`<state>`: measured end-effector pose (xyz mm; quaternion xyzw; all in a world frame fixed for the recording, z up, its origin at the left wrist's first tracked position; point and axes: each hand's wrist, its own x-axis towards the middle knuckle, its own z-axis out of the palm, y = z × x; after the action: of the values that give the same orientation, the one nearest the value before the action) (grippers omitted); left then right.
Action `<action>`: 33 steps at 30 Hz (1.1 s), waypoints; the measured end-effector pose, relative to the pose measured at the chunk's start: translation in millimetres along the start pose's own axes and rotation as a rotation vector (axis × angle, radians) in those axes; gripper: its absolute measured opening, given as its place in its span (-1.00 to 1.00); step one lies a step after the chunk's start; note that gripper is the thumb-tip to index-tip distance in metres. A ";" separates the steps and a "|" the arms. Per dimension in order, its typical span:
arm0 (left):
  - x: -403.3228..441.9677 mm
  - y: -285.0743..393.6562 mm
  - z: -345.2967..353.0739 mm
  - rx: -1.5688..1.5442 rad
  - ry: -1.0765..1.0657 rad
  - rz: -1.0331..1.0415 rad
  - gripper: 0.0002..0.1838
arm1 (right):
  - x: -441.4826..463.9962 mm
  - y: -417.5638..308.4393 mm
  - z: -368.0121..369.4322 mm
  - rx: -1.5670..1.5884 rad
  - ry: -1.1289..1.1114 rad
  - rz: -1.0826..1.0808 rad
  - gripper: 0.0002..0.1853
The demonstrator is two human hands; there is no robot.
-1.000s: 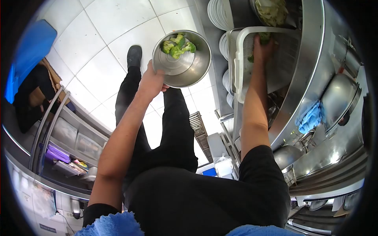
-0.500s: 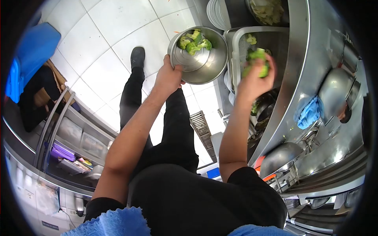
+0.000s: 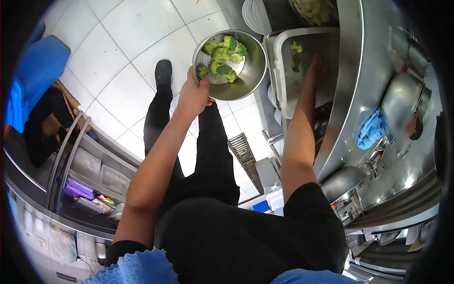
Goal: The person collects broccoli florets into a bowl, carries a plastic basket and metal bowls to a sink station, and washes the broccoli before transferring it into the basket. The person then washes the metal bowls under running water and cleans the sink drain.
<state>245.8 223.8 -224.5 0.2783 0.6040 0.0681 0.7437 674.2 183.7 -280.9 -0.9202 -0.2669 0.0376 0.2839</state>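
A steel bowl (image 3: 253,71) is gripped at its near left rim by my left hand (image 3: 193,94), the thumb over the edge. Several broccoli florets (image 3: 222,55) lie in the bowl. To its right stands a white perforated basket (image 3: 280,71), with a few small green pieces (image 3: 296,46) at its left side. Inside the basket is my right hand (image 3: 319,71), dark and blurred, so its fingers and anything in them cannot be made out.
Stacked white plates (image 3: 254,16) and a bowl of pale cut vegetables (image 3: 314,10) sit beyond the basket. A steel counter edge (image 3: 347,94) runs along the right, with a blue cloth (image 3: 372,128). At the far left are a blue container (image 3: 42,71) and a shelf unit.
My right hand lifted broccoli out of the basket, and the bowl now holds more florets. That hand is back in the basket. The bowl moved right, then slightly back left.
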 end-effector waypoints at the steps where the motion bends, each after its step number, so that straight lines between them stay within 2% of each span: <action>1: -3.2 1.0 -0.4 0.017 -0.001 0.006 -0.41 | -0.5 1.0 9.5 -0.053 0.011 0.010 -0.33; 4: -4.9 -2.9 -5.1 0.052 -0.001 0.004 -0.42 | -25.6 -26.6 29.2 -0.370 0.042 -0.060 -0.25; 7: -4.6 -3.6 -0.1 0.038 -0.001 -0.039 -0.43 | -52.4 -41.5 31.3 -0.294 -0.159 -0.463 -0.13; 10: -2.5 -7.3 0.8 0.009 0.000 -0.052 -0.43 | -47.2 -42.4 32.2 -0.260 -0.129 -0.437 -0.16; 13: 0.3 -12.4 2.4 0.008 -0.010 -0.051 -0.42 | -42.7 -40.5 31.0 -0.359 -0.080 -0.513 -0.32; 15: 2.1 -12.0 6.3 0.015 -0.013 -0.054 -0.42 | -22.1 1.3 48.9 -0.383 0.073 -0.508 -0.33; 18: -0.1 -11.1 8.3 0.016 -0.004 -0.068 -0.43 | 9.0 74.2 53.3 -0.574 0.096 -0.496 -0.34; 20: -0.7 -13.3 9.6 -0.002 -0.011 -0.069 -0.44 | 12.2 72.9 42.2 -0.332 0.067 -0.210 -0.37; 22: -0.5 -14.5 9.6 -0.005 -0.016 -0.067 -0.45 | 3.1 23.0 10.2 0.343 0.051 0.339 -0.41; 25: 1.4 -17.0 12.8 -0.012 -0.019 -0.073 -0.46 | -37.6 -52.3 -30.8 1.042 -0.032 0.604 -0.46; 27: 0.7 -16.7 14.6 -0.011 -0.016 -0.071 -0.47 | -98.7 -148.8 -53.8 0.868 -0.030 0.568 -0.51; 29: -2.0 -13.4 19.2 0.000 -0.013 -0.058 -0.47 | -147.7 -162.7 -55.9 0.627 -0.375 0.266 -0.64; 31: -5.1 -11.3 22.6 0.008 -0.008 -0.049 -0.48 | -182.5 -182.2 -34.5 0.243 -0.342 -0.417 -0.48; 33: -9.2 -7.7 20.1 0.046 0.004 -0.041 -0.48 | -202.8 -195.3 -28.1 0.143 -0.470 -0.498 -0.38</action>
<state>260.4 206.7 -218.1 0.2828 0.6123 0.0395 0.7373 415.3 201.6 -168.2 -0.7707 -0.5380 0.1969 0.2790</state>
